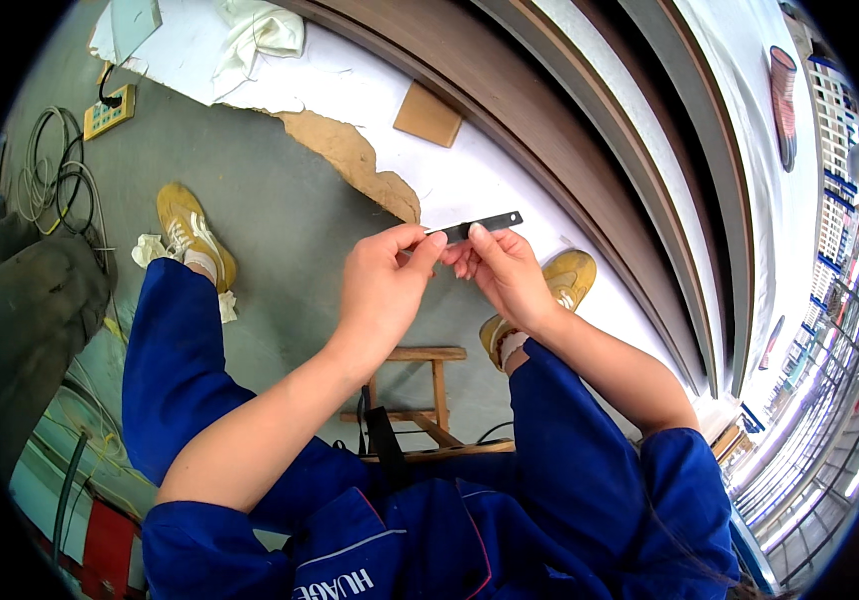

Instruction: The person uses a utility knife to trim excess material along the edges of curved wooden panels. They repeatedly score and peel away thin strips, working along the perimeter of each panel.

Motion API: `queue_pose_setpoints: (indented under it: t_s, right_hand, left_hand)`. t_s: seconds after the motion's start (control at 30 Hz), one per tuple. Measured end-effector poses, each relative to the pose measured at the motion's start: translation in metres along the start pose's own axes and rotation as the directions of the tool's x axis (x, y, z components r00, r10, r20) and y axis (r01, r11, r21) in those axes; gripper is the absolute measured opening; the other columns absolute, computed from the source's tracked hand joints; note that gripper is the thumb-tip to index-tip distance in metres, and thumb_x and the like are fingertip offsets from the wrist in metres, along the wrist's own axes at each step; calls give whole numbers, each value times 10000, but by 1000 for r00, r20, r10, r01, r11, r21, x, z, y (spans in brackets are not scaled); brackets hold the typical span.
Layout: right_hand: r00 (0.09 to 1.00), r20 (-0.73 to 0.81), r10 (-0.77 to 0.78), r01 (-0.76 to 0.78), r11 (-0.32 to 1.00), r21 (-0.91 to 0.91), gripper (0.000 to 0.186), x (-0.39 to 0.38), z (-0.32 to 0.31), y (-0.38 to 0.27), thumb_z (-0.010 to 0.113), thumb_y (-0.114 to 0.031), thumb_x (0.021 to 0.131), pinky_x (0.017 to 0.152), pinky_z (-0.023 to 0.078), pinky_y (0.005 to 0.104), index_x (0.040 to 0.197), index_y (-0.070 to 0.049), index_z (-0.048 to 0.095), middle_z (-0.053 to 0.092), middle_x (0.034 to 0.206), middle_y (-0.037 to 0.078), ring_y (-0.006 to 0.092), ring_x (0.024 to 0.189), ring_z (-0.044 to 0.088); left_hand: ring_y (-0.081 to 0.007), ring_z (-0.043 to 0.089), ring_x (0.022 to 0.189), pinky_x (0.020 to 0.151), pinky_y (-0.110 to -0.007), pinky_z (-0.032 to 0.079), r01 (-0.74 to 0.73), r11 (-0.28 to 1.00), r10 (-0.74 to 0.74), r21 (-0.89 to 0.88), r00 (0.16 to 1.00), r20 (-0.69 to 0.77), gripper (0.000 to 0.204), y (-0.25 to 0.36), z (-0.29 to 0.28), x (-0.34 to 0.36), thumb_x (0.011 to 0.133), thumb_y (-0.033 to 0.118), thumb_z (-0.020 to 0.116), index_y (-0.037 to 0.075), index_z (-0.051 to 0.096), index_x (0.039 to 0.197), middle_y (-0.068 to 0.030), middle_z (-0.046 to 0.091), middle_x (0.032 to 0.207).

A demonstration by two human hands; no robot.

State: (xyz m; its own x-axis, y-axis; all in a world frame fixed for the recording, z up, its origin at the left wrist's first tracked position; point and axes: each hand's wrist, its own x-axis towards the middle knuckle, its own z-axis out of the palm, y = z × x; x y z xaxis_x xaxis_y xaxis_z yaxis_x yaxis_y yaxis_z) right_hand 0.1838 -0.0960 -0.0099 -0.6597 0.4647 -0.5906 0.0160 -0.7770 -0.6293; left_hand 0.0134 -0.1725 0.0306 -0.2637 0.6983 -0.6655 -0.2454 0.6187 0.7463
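A black flat strip (496, 222) with a hole at its right end is held level between my hands at the centre of the view. My left hand (388, 275) pinches its left end between thumb and forefinger. My right hand (500, 270) grips it near the middle, thumb on top, with the other fingers curled below and partly hidden. Beyond the strip lies a white sheet (350, 75) with a torn brown piece (340, 150) along its edge.
Curved, layered panels (560, 120) arch over the upper right. A brown square board (428, 114) lies on the sheet. Power strip (110, 112) and coiled cables (50, 160) are at upper left. A wooden stool (438, 390) is beneath me, between my shoes (190, 230).
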Motion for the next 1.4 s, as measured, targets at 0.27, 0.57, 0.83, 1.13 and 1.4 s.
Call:
queue_pose_setpoints:
  t_s: [0.27, 0.57, 0.83, 1.13, 1.4]
  right_hand:
    - [937, -271, -221, 118, 930, -348, 337, 40, -7, 6, 611, -268, 981, 617, 479, 253, 791, 5, 667, 709, 764, 89, 110, 644, 622]
    - [777, -449, -441, 137, 815, -564, 432, 94, -24, 2, 588, -329, 977, 588, 458, 270, 773, 25, 732, 704, 674, 85, 98, 607, 618]
    - [748, -538, -389, 119, 876, -468, 443, 102, -27, 1, 558, -309, 989, 600, 448, 278, 765, 33, 729, 721, 712, 108, 125, 646, 660]
    - [813, -506, -287, 147, 943, -299, 394, 94, -9, 0, 535, -304, 1015, 677, 455, 255, 930, 51, 685, 741, 942, 153, 168, 767, 697]
    - [748, -619, -238, 158, 971, -182, 435, 101, -22, 7, 548, -305, 1002, 646, 447, 265, 797, 48, 698, 743, 871, 126, 152, 708, 680]
  left_hand:
    - [-90, 556, 846, 759, -251, 423, 288, 947, -294, -144, 955, -23, 258, 0, 3, -1, 1003, 300, 539, 82, 646, 1090, 7, 637, 995]
    - [-96, 562, 853, 783, -258, 425, 388, 922, -368, 2, 873, 319, 261, -4, 5, -6, 997, 262, 492, 76, 639, 1107, 0, 638, 986]
    - [-90, 564, 848, 770, -255, 430, 392, 919, -377, 35, 853, 360, 255, -8, 5, -5, 1001, 273, 494, 81, 648, 1071, 0, 648, 965]
    - [-89, 567, 843, 767, -253, 429, 392, 920, -373, 26, 852, 366, 251, -6, 6, -5, 998, 268, 493, 83, 651, 1061, -1, 651, 961]
    - [-87, 567, 844, 768, -251, 430, 398, 916, -385, 46, 845, 371, 251, -3, 8, -5, 998, 265, 489, 82, 650, 1055, -2, 651, 958]
